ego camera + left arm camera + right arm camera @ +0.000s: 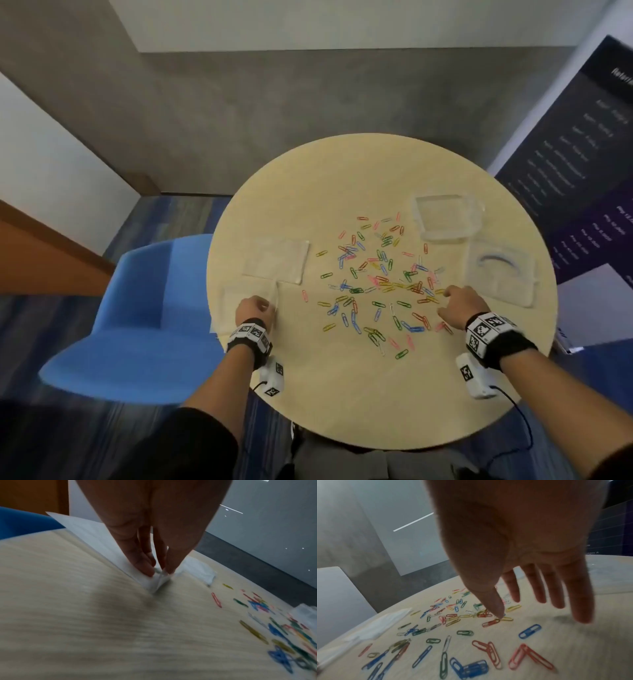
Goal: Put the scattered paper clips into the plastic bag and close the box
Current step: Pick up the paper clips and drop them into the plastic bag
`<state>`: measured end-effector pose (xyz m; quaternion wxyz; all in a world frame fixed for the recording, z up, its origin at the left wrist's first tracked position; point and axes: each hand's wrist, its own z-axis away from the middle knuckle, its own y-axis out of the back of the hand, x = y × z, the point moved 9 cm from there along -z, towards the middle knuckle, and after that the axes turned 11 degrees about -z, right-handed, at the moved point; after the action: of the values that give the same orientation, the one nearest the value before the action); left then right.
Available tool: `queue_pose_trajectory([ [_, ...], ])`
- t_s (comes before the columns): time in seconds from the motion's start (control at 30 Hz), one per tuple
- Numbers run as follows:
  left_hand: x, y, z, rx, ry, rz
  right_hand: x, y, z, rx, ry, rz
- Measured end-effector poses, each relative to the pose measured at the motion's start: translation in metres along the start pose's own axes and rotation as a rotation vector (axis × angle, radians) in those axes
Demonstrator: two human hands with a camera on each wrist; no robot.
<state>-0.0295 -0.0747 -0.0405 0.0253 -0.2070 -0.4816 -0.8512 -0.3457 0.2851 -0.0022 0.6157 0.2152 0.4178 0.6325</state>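
A person leans over a round, pale wood-grain table (359, 394), both forearms reaching in, a marker band on each wrist.

The left hand (253, 308) is closed in a pinch: thumb and fingertips (145, 570) nip the lifted corner of a thin, clear plastic bag (96, 536) that lies flat on the table under the hand. A second flat, clear plastic sheet (275, 262) lies just beyond that hand, towards the far side of the table.

The right hand (460, 306) is spread wide, fingers (580, 601) straight and apart, holding nothing. Its thumb tip touches down among the scattered paper clips; the other fingers hover just above the wood.

The many small coloured paper clips (376, 281), red, blue, green, yellow, pink and white, are strewn loose between the two hands and beyond them, thickest just in front of the right thumb.

Beyond the right hand sits a clear, square plastic box (445, 217), open. Its clear, flat lid (501, 272) lies beside it, just past the right hand's fingers.

A blue moulded chair (137, 325) stands out past the left hand, beside the table.
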Motion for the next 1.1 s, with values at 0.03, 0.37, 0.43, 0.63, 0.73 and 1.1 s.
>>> queue_pose_trajectory([
  [0.03,-0.001,0.001,0.000,-0.009,0.008,0.008,0.009,-0.002,0.002,0.013,-0.067,0.031],
  [0.37,0.003,0.008,0.007,-0.137,0.018,0.371,-0.003,-0.077,0.029,0.071,-0.349,-0.066],
  [0.43,0.012,0.014,0.010,-0.128,-0.025,0.366,-0.026,-0.083,0.033,0.076,-0.268,-0.078],
  [0.63,0.028,0.032,0.018,-0.121,-0.109,0.357,-0.048,-0.092,0.033,0.086,-0.010,0.095],
  [0.73,0.039,0.027,0.029,-0.150,-0.134,0.344,-0.067,-0.097,0.047,0.160,0.200,0.381],
  [1.1,0.074,0.007,0.061,-0.159,-0.218,0.332,-0.067,-0.052,0.029,0.052,0.413,0.245],
])
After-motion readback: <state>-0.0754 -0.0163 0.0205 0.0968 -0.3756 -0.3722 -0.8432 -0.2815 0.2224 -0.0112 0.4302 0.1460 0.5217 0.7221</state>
